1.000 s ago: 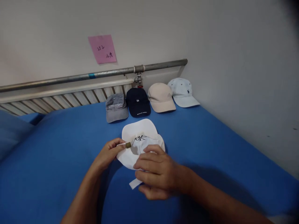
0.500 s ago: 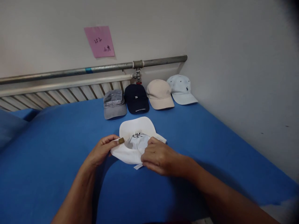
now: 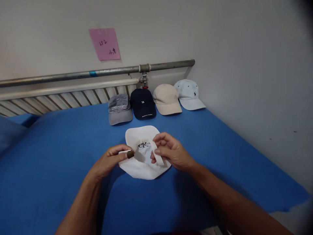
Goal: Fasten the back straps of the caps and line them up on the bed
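Observation:
A white cap [image 3: 143, 168] with a black logo lies upside down on the blue bed sheet [image 3: 61, 147], its brim pointing toward the wall. My left hand [image 3: 110, 161] pinches the cap's left strap end at its small brass buckle [image 3: 130, 154]. My right hand [image 3: 171, 153] is closed on the loose white strap [image 3: 157, 156], holding it lifted over the cap's back opening. Both hands are just above the sheet.
Four caps sit in a row by the wall: grey [image 3: 119, 109], navy [image 3: 143, 103], beige [image 3: 167, 99], light blue [image 3: 189, 94]. Behind them run a metal pipe [image 3: 97, 72] and a radiator [image 3: 61, 99]. A pink note [image 3: 105, 44] sticks on the wall. A blue pillow [image 3: 9, 130] lies left.
My right hand moved up from the cap's near edge and lifted the strap over the opening. The left hand kept its pinch on the buckle. The cap shifted slightly.

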Demonstrator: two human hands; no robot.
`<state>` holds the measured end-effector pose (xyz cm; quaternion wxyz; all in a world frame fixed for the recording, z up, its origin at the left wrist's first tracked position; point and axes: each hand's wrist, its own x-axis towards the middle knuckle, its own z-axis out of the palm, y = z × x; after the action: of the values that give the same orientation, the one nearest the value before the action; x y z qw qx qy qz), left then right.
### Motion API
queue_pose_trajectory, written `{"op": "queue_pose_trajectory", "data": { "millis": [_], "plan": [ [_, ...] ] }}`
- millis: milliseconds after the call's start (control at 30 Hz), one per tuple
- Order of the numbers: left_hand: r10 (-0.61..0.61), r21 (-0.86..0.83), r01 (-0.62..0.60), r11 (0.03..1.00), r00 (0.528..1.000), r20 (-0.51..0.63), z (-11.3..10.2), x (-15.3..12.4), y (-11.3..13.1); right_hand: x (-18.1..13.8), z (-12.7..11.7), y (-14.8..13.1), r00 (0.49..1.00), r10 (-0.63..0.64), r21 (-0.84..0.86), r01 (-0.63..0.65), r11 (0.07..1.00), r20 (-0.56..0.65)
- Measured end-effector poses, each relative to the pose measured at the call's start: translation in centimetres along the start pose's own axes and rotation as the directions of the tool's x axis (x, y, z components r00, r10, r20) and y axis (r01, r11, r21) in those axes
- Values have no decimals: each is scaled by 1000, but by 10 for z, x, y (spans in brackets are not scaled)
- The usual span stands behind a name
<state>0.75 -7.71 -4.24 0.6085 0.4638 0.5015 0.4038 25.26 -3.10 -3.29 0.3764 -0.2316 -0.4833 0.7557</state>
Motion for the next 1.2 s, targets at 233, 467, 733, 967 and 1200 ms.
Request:
{"op": "queue_pose_trajectory", "data": {
  "millis": [233, 467, 733, 967, 1200],
  "plan": [
    [-6, -34, 7, 999, 1000, 30, 4, 2, 2, 8, -3, 9, 992, 106, -11, -106, 994, 62],
    [-16, -173, 12, 985, 1000, -22, 14, 7, -3, 4, 10, 8, 981, 192, -52, -194, 980, -40],
    [-32, -291, 25, 956, 999, -18, 25, 12, -3, 7, 17, 10, 944, 327, -76, -330, 941, -50],
    [-32, -308, 25, 951, 999, -18, 26, 15, -5, 8, 14, 10, 940, 338, -51, -340, 939, -48],
    [-46, -286, 43, 957, 999, -4, 28, 14, -2, 7, 18, 8, 927, 372, -107, -375, 921, -46]
  ]
}}
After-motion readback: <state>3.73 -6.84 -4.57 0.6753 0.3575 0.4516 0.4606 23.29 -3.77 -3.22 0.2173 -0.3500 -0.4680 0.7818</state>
